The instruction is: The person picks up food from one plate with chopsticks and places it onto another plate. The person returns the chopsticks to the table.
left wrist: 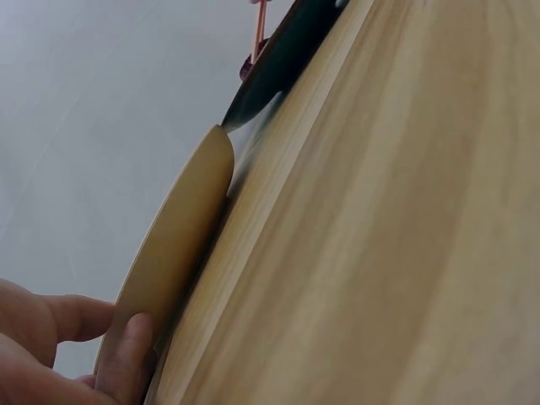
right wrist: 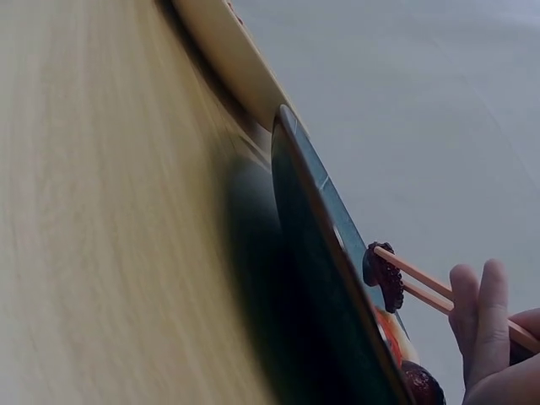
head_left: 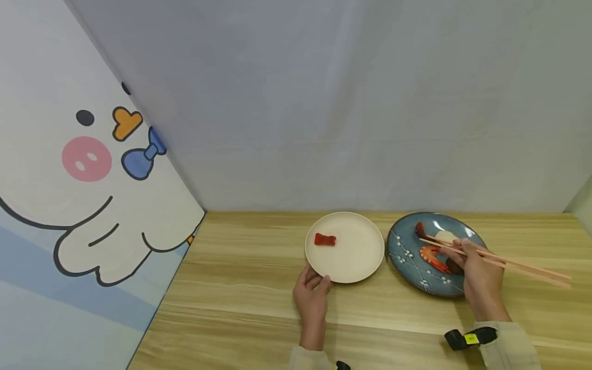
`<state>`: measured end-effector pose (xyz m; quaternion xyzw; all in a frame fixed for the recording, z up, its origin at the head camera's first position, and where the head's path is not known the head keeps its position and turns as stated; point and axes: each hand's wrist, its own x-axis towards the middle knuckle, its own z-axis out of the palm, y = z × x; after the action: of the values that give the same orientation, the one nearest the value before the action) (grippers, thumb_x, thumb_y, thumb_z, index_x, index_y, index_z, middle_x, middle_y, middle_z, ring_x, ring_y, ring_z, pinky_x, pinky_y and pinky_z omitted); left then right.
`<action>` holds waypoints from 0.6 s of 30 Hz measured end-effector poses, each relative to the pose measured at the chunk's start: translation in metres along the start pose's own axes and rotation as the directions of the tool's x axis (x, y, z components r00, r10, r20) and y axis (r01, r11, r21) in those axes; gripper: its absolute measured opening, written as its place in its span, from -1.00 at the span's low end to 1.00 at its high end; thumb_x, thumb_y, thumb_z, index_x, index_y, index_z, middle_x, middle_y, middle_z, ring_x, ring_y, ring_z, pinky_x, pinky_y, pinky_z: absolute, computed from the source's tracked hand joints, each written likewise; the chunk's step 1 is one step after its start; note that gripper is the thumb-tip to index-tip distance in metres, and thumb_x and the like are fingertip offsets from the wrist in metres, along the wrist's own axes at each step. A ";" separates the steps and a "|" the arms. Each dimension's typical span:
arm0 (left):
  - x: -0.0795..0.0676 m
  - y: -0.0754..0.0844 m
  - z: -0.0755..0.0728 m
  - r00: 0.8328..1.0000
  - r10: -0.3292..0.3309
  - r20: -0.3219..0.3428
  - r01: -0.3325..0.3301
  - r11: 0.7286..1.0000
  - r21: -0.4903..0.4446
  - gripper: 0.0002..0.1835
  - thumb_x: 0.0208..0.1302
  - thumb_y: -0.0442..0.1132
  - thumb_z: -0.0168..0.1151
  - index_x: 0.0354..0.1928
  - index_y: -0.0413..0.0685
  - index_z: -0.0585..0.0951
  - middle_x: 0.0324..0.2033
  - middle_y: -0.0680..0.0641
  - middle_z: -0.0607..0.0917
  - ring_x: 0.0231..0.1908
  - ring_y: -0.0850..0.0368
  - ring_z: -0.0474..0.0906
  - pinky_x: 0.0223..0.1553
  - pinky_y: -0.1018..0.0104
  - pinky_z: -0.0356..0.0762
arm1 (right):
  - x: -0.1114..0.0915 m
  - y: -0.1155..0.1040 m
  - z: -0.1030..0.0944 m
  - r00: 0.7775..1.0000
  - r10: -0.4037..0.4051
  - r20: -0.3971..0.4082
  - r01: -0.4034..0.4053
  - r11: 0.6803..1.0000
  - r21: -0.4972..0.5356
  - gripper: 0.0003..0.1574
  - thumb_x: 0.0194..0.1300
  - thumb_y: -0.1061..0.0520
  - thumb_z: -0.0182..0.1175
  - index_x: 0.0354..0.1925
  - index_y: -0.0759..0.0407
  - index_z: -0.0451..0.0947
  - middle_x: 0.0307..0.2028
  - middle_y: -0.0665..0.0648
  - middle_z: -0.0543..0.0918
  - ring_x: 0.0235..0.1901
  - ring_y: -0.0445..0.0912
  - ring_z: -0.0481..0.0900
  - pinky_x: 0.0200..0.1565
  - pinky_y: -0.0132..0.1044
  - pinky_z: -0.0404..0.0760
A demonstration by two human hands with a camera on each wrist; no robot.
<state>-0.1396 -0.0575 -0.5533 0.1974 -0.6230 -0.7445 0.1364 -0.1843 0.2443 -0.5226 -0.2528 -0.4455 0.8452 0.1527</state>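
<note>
My right hand point(head_left: 481, 275) grips a pair of orange-pink chopsticks point(head_left: 527, 264). At their tips is a dark red octopus tentacle piece point(right wrist: 385, 277) with suckers, over the left side of a blue plate point(head_left: 402, 259) with a white blossom pattern. An orange-red shrimp point(head_left: 432, 258) lies on that plate, beside a pale piece point(head_left: 445, 236) and a dark brown round piece point(head_left: 454, 265) partly hidden by the hand. With thumb and fingers, my left hand point(head_left: 312, 295) holds the near-left rim of a cream plate point(head_left: 356, 257), which carries a small red wavy-edged piece point(head_left: 325, 239).
Both plates stand side by side on a wood-grain table point(head_left: 231, 288), near its back edge. Behind them rises a grey cloth wall point(head_left: 351, 113). A panel with a cartoon drawing point(head_left: 88, 159) borders the left side.
</note>
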 end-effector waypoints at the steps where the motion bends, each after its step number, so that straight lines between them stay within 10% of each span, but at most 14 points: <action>1: 0.000 0.000 0.000 1.000 -0.001 0.002 0.001 1.000 -0.002 -0.33 0.28 -0.61 0.31 0.44 -0.54 0.39 0.01 -0.35 0.61 -0.15 0.07 0.63 -0.24 0.41 0.73 | -0.001 0.000 0.000 1.000 -0.004 0.001 0.004 1.000 0.002 -0.62 0.57 0.31 0.15 -0.37 0.21 0.80 -0.43 0.06 0.79 -0.52 -0.12 0.81 -0.33 -0.40 0.77; 18: -0.003 0.002 -0.008 1.000 -0.010 0.019 0.010 1.000 -0.001 -0.33 0.29 -0.61 0.31 0.44 -0.54 0.39 0.02 -0.35 0.60 -0.12 0.05 0.62 -0.23 0.40 0.73 | -0.013 -0.001 0.002 1.000 -0.020 0.001 0.020 0.998 -0.067 -0.64 0.58 0.27 0.15 -0.35 0.17 0.78 -0.42 0.01 0.78 -0.54 -0.15 0.80 -0.31 -0.43 0.76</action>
<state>-0.1333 -0.0637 -0.5524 0.1931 -0.6229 -0.7474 0.1269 -0.1746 0.2367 -0.5171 -0.2532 -0.4762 0.8282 0.1523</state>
